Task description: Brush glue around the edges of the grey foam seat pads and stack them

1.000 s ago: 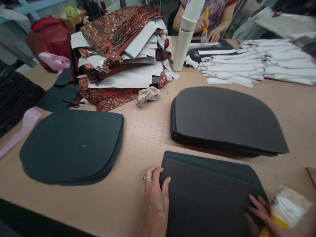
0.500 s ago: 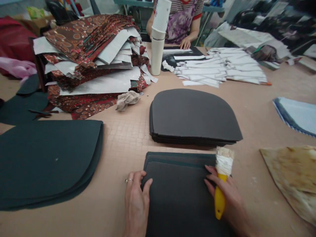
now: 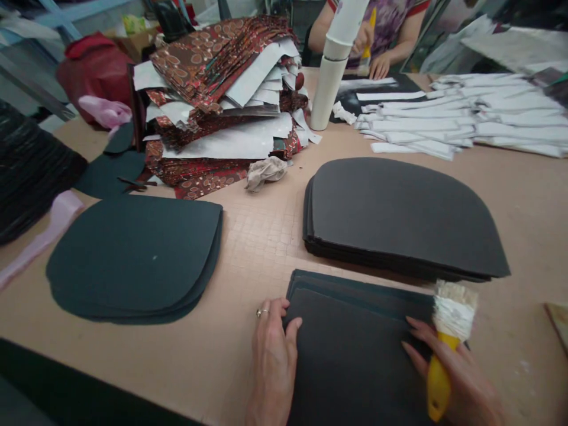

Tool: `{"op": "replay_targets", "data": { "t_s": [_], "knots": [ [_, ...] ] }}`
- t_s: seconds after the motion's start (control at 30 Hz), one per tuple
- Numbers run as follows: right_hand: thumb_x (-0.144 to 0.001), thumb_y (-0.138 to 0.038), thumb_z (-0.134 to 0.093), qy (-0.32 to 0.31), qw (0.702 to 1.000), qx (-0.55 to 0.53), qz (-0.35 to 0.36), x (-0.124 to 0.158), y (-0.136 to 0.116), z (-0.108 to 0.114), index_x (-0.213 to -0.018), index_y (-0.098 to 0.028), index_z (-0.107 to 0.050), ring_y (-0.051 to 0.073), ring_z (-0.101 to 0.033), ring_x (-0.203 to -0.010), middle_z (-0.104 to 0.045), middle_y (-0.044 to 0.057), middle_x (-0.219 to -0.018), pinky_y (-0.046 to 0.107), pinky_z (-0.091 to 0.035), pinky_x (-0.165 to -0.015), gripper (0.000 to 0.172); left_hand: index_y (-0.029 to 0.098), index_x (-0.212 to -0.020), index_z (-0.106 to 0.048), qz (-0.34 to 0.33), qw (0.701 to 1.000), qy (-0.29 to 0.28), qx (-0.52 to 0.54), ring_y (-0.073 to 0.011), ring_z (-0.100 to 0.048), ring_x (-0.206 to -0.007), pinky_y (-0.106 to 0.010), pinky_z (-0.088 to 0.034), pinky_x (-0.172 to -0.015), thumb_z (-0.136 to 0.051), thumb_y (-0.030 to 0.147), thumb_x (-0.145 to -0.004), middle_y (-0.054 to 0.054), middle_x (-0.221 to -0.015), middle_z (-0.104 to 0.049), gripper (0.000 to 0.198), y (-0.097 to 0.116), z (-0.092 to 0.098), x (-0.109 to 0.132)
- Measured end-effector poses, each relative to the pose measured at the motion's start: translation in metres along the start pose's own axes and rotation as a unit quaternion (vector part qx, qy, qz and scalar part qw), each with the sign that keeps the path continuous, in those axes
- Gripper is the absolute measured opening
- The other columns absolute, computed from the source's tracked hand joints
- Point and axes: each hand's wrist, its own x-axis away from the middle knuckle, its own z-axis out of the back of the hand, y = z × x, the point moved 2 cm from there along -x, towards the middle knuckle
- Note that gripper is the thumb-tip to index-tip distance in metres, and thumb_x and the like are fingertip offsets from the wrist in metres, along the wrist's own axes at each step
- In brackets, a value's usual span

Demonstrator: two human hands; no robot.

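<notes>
My left hand (image 3: pixel 274 358), with a ring on one finger, grips the left edge of a low stack of black sheets (image 3: pixel 355 361). Its thumb lies on the top sheet and its fingers curl at the side. The top sheet sits slightly short of the ones under it, whose far edges show. My right hand (image 3: pixel 464 378) holds a flat paintbrush (image 3: pixel 439 384) with a yellow handle, bristles pointing away from me and white wrapping at the neck. That hand's fingertips also touch the sheets' right side. Beyond lies a thicker stack of dark rounded panels (image 3: pixel 399 207).
Dark green rounded panels (image 3: pixel 137 260) lie on the table (image 3: pixel 248 266) at left. Behind stand a tall pile of patterned pieces (image 3: pixel 222 65), a crumpled rag (image 3: pixel 266 173), stacked white cups (image 3: pixel 328 89) and white strips (image 3: pixel 444 118). Across, a co-worker's hand (image 3: pixel 364 38) holds another yellow brush.
The view has swung left, so things appear further right and the table's near left edge shows. My hands keep their places on the sheets. The co-worker's yellow brush has come into sight.
</notes>
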Motion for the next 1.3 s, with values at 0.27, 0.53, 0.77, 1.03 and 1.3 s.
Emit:
{"op": "replay_targets", "data": {
  "t_s": [0.27,0.53,0.77,1.03,1.3],
  "knots": [
    [-0.089,-0.040,-0.046,-0.033,0.999,0.004,0.009,0.003,0.006,0.000,-0.109,-0.017,-0.054,0.023,-0.065,-0.084,-0.066,0.010,-0.101,0.034,-0.053,-0.070,0.031,0.020,-0.074,-0.051,0.025,1.000,-0.009,0.009,-0.0168,-0.052,-0.068,-0.032,-0.045,-0.065,-0.051,0.019,-0.079,0.000,-0.072,-0.053,0.005,0.003,0.003,-0.007],
    [-0.086,-0.043,-0.049,-0.053,0.998,-0.004,-0.023,0.012,0.009,-0.002,-0.112,-0.020,-0.057,0.024,-0.064,-0.084,-0.066,0.007,-0.103,0.035,-0.051,-0.072,0.035,0.020,-0.074,-0.050,-0.008,0.999,-0.014,-0.043,-0.0162,-0.052,-0.067,-0.030,-0.040,-0.062,-0.038,0.023,-0.087,-0.002,-0.073,-0.055,0.019,0.002,0.004,-0.006],
    [-0.083,-0.044,-0.052,-0.067,0.997,-0.010,-0.046,0.011,0.015,-0.004,-0.110,-0.022,-0.060,0.024,-0.064,-0.079,-0.067,0.007,-0.098,0.036,-0.050,-0.072,0.035,0.021,-0.076,-0.049,0.015,0.997,-0.047,-0.062,-0.0175,-0.053,-0.070,-0.031,-0.040,-0.062,-0.036,0.023,-0.087,-0.003,-0.076,-0.056,0.017,-0.003,0.001,-0.008],
    [-0.084,-0.050,-0.049,-0.093,0.994,-0.012,-0.051,0.011,0.016,-0.003,-0.107,-0.020,-0.060,0.024,-0.063,-0.071,-0.067,0.010,-0.099,0.039,-0.049,-0.068,0.039,0.021,-0.077,-0.046,0.046,0.994,-0.083,-0.050,-0.0187,-0.051,-0.072,-0.034,-0.040,-0.065,-0.034,0.026,-0.087,-0.003,-0.078,-0.054,0.016,-0.003,0.002,-0.008],
    [-0.085,-0.046,-0.048,-0.105,0.993,-0.010,-0.055,0.012,0.015,-0.002,-0.105,-0.022,-0.062,0.026,-0.064,-0.076,-0.067,0.009,-0.097,0.041,-0.049,-0.069,0.035,0.022,-0.077,-0.045,0.023,0.997,-0.060,-0.053,-0.0169,-0.051,-0.069,-0.032,-0.039,-0.064,-0.033,0.026,-0.088,-0.001,-0.075,-0.052,0.017,-0.004,0.000,-0.008]
  ]
}}
